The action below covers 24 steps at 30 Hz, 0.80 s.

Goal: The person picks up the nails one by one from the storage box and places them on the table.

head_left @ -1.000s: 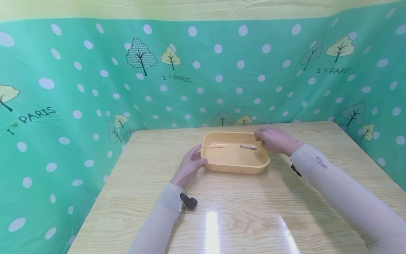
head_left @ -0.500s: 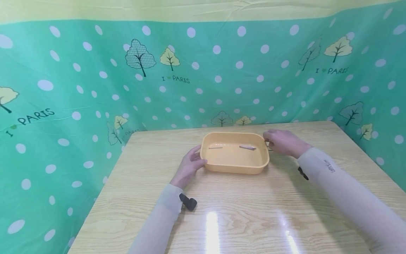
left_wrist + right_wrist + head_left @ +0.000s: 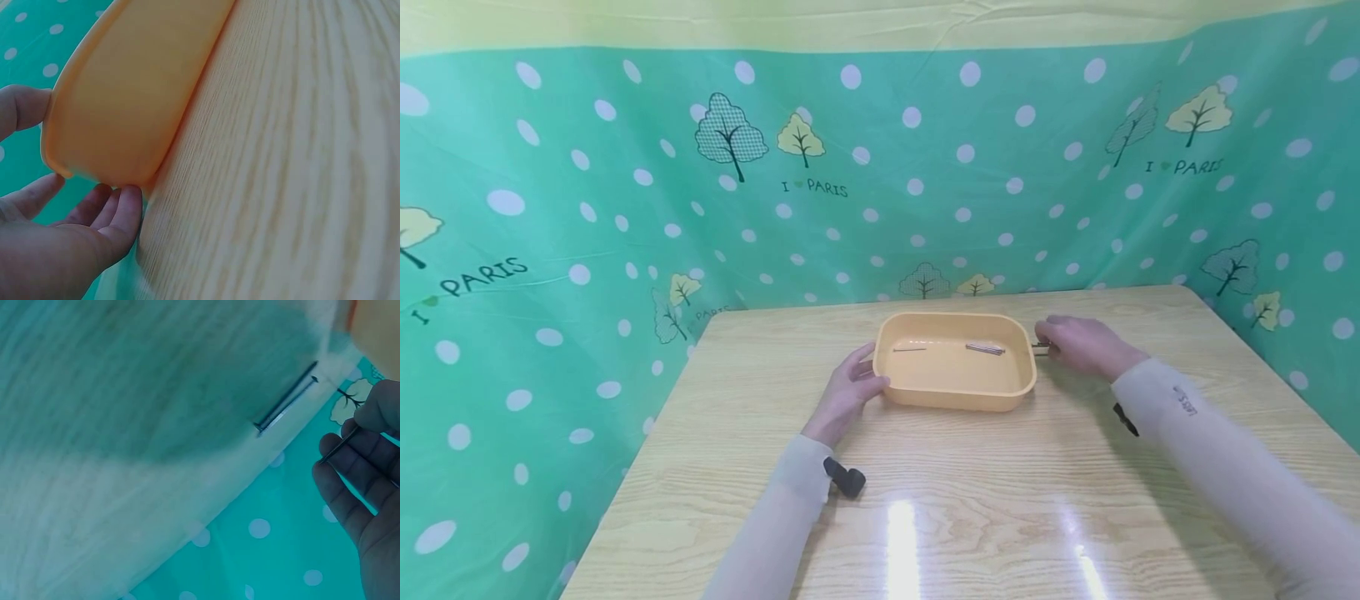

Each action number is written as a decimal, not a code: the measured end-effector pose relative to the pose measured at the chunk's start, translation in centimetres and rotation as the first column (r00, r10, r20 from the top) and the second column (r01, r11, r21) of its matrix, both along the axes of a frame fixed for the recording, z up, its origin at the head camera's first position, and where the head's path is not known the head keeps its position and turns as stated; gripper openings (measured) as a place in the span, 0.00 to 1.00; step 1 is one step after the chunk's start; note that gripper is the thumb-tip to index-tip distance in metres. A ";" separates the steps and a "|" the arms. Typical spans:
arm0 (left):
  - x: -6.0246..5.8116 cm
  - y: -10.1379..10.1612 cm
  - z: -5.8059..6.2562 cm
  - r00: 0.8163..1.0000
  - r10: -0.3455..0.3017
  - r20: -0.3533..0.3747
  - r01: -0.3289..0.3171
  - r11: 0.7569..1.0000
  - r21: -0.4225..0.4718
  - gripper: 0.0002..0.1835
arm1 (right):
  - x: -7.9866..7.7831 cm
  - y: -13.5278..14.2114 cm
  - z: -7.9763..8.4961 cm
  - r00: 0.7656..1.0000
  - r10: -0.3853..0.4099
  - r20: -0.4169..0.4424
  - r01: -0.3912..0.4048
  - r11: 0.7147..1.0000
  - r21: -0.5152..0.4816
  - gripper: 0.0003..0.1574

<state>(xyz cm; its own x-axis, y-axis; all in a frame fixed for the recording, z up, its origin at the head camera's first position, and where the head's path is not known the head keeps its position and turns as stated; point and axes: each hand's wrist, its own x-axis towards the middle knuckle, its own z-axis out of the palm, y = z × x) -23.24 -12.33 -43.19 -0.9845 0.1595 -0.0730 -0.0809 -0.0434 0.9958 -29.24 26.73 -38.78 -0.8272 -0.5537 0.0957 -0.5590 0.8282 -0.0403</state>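
A shallow orange plastic tray [image 3: 955, 400] stands on the wooden table. In it lie a single nail [image 3: 910, 349] toward the left and a small bunch of nails [image 3: 985, 348] toward the right. My left hand [image 3: 844, 393] holds the tray's left end, thumb on the near corner of the rim and fingers against the end wall [image 3: 112, 215]. Just beyond the tray's right end, my right hand [image 3: 1084, 343] pinches a thin dark nail [image 3: 339, 444] between thumb and fingers. A pair of loose nails [image 3: 286, 400] lies on the table beside that hand.
The light wooden table [image 3: 970, 492] reaches back to a green dotted curtain [image 3: 850, 225], which also hangs along the left and right sides. Bright light reflections show on the near part of the tabletop.
My right hand has moved right from over the tray's right end to beside it, lower, carrying the nail. Loose nails outside the tray have come into sight. My left hand stays on the tray.
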 end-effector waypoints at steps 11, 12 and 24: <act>-0.1 -0.1 -0.1 1.000 0.006 0.009 -0.006 1.000 -0.019 0.42 | 0.1 0.0 -1.8 1.000 0.017 0.014 -0.017 1.000 -0.005 0.07; -0.1 -0.1 -0.1 1.000 0.007 0.008 -0.007 1.000 -0.022 0.42 | 0.0 0.0 -1.9 1.000 0.017 0.017 -0.017 1.000 -0.003 0.06; 0.0 -0.1 -0.1 1.000 0.000 0.001 0.000 1.000 -0.011 0.42 | 0.0 0.9 -3.2 0.999 0.027 -0.019 -0.028 0.999 -0.020 0.05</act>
<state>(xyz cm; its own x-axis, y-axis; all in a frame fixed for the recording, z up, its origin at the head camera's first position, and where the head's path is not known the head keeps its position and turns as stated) -23.29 -12.41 -43.26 -0.9844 0.1587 -0.0760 -0.0820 -0.0320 0.9961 -29.19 27.59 -42.01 -0.8097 -0.5739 0.1222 -0.5823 0.8116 -0.0464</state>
